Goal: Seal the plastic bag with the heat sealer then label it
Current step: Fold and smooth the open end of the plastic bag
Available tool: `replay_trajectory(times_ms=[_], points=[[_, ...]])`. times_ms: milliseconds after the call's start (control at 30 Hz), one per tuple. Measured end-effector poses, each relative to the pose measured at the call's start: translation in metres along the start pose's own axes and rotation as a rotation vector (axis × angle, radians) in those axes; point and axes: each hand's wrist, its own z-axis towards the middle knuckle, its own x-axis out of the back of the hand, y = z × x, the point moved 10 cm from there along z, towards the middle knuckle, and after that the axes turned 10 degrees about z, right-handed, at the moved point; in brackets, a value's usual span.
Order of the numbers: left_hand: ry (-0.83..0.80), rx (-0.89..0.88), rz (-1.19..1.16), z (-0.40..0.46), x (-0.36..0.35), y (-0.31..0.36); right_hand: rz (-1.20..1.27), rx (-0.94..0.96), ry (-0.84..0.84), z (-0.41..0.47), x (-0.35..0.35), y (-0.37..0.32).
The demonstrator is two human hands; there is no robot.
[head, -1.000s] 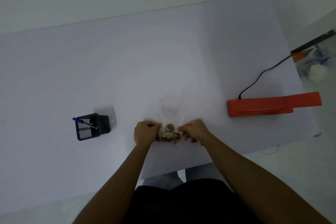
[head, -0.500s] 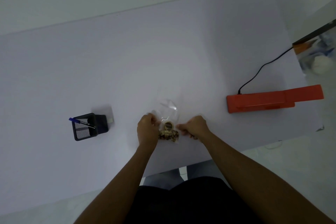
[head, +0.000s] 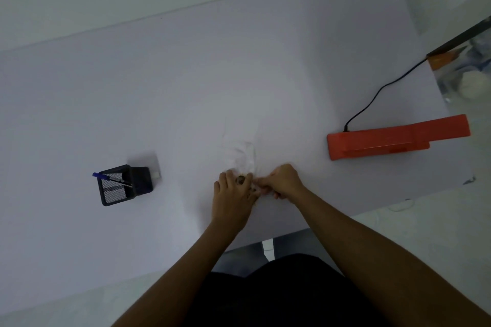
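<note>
A clear plastic bag (head: 240, 148) lies on the white table (head: 186, 74), its empty upper part stretched away from me. Its filled lower end, with small brown pieces, is mostly hidden under my hands. My left hand (head: 233, 194) lies flat over the filled part, fingers spread. My right hand (head: 281, 182) pinches the bag's right side with closed fingers. The orange heat sealer (head: 393, 138) lies shut at the right, well clear of both hands. A small white label (head: 156, 175) sits beside the pen holder at the left.
A black mesh pen holder (head: 122, 186) with a blue pen (head: 111, 178) stands to the left. The sealer's black cable (head: 372, 102) runs to the far right. The table's front edge passes just below my hands. A cluttered shelf (head: 467, 66) shows at the right edge.
My left hand has shifted right and now covers the filled part of the bag. The bag's empty top lies flatter and longer on the table.
</note>
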Motion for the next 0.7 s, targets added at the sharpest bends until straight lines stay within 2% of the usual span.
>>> replay_trajectory(times_ms=[100,200,267,333,400,500,700], points=[[-0.003,0.000,0.002,-0.001,0.001,0.005,0.046,0.030,0.011,0.002,0.006,-0.002],[-0.011,0.018,-0.028,-0.005,0.000,0.006,0.209,0.222,0.156,0.001,0.026,-0.019],[-0.023,0.036,-0.040,-0.007,-0.003,0.006,0.330,0.355,0.166,-0.004,0.030,-0.037],[-0.037,0.049,-0.047,-0.008,-0.005,0.006,0.439,0.397,0.036,-0.005,0.015,-0.054],[-0.052,0.065,-0.059,-0.009,-0.009,0.006,0.524,0.356,-0.168,-0.005,-0.009,-0.065],[-0.060,0.091,-0.057,-0.009,-0.012,0.005,0.496,0.257,-0.373,-0.002,-0.041,-0.063],[-0.072,0.081,-0.053,-0.010,-0.014,0.004,0.417,0.221,-0.394,0.024,-0.040,-0.071]])
